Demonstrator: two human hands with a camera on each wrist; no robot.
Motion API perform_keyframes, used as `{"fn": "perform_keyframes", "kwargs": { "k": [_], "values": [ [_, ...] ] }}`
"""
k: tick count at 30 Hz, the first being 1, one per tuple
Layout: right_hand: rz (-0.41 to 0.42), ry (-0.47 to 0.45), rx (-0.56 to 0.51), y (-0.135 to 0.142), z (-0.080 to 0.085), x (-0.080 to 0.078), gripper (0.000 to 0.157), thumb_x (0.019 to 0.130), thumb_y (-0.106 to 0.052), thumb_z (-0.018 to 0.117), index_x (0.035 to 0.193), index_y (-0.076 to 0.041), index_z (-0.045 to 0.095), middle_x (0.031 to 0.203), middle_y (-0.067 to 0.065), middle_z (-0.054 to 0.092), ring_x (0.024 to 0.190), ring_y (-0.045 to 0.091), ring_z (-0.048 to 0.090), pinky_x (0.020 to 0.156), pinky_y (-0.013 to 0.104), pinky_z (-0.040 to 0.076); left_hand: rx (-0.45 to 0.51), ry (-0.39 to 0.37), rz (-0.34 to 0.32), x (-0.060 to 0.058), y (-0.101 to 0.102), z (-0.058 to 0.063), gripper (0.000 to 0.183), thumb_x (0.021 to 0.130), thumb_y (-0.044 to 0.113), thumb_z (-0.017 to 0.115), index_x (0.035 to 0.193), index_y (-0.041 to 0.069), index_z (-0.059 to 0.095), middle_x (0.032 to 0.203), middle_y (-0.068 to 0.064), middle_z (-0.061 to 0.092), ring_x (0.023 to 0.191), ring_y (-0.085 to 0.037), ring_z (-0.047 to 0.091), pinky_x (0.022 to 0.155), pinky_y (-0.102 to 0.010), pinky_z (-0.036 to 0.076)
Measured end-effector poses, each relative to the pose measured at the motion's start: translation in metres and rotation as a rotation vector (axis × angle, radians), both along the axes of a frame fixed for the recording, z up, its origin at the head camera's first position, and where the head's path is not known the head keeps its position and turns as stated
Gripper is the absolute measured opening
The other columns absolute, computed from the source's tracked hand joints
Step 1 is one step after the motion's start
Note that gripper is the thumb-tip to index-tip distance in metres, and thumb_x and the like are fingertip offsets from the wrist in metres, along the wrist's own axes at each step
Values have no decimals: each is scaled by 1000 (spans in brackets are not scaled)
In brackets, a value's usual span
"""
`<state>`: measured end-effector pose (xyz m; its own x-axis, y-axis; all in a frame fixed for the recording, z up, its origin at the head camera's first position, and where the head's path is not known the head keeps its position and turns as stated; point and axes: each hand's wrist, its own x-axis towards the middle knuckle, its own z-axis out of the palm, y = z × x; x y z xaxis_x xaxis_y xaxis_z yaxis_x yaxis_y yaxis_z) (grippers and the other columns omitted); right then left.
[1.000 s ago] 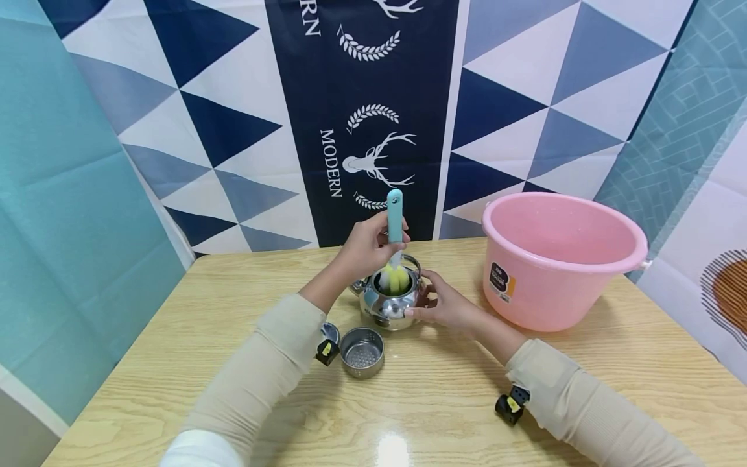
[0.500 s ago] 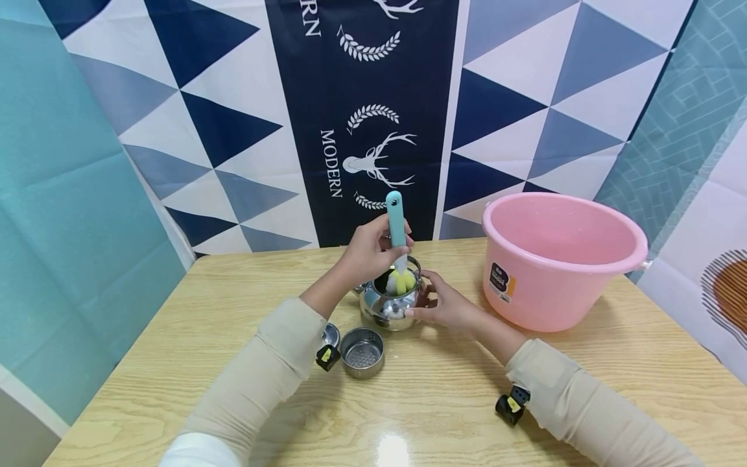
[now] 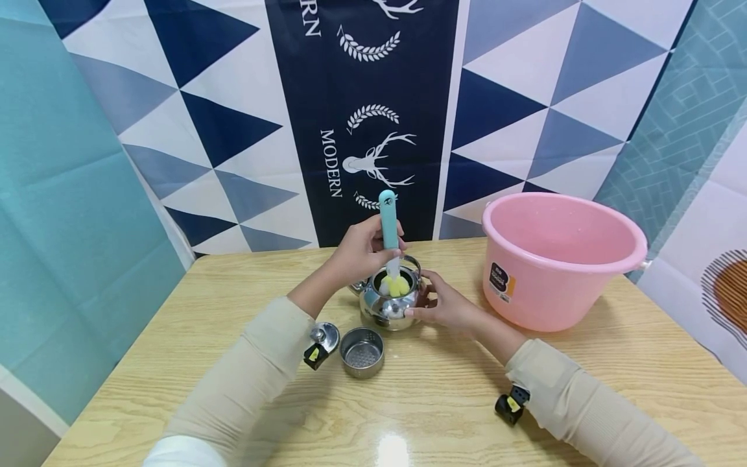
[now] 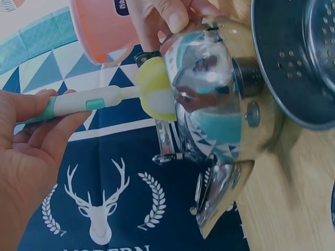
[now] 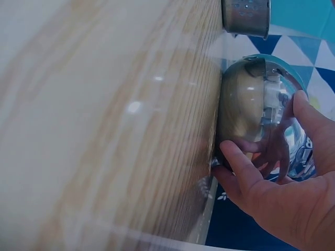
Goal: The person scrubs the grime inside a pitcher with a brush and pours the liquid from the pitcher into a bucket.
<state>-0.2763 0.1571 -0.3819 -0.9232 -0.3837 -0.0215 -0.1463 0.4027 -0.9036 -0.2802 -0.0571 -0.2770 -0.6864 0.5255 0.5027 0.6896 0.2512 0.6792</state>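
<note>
Two beige sleeves, the left sleeve (image 3: 245, 370) and the right sleeve (image 3: 589, 402), cross the lower corners of the frame over one wooden table (image 3: 455, 402). Each carries one black wrist camera; the left camera (image 3: 316, 356) covers the near-left part of a single shiny lid (image 3: 331, 336), left of centre. Just beside the lid sits one round metal strainer (image 3: 362, 353), upright, its perforated floor showing.

Behind the strainer, at the centre of the frame, one steel kettle (image 3: 388, 312) stands upright and uncovered on the table. The right hand (image 3: 440, 303) grips its right side, thumb and fingers spread around the curved body. The left hand (image 3: 360, 251) holds one brush (image 3: 389, 227) by its teal-and-white handle, nearly upright above the kettle. The brush's yellow-and-white head (image 3: 397, 285) sits in the kettle's mouth, blocking much of the view inside, while the left hand and forearm stand before part of the spout (image 3: 356, 286).

At right, well apart from the lid, rests one large pink tub (image 3: 543, 295) with one dark label (image 3: 500, 280) on its front. Beyond the table hangs a blue-and-white patterned cloth (image 3: 233, 117), with one full deer head at centre; plain teal cloth (image 3: 64, 194) fills the left edge.
</note>
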Motion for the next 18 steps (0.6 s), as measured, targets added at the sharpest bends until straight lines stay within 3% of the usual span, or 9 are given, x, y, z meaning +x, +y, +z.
{"fn": "perform_keyframes", "kwargs": {
  "k": [11, 18],
  "values": [
    [-11, 7, 27, -1, 1, 1, 93, 86, -27, 77, 153, -9, 16, 140, 31, 40, 119, 38, 50, 104, 51, 40, -42, -1, 86, -5, -7, 2, 23, 89, -8, 65, 108, 2, 57, 98, -12, 70, 87, -19, 69, 82, -30, 56],
    [-9, 18, 13, -1, 1, 2, 92, 86, -24, 77, 153, -9, 17, 138, 30, 41, 117, 38, 52, 99, 46, 45, 31, -24, 65, -15, -3, -1, 23, 90, -10, 63, 109, -1, 56, 98, -16, 69, 90, -23, 69, 86, -29, 55]
  ]
}}
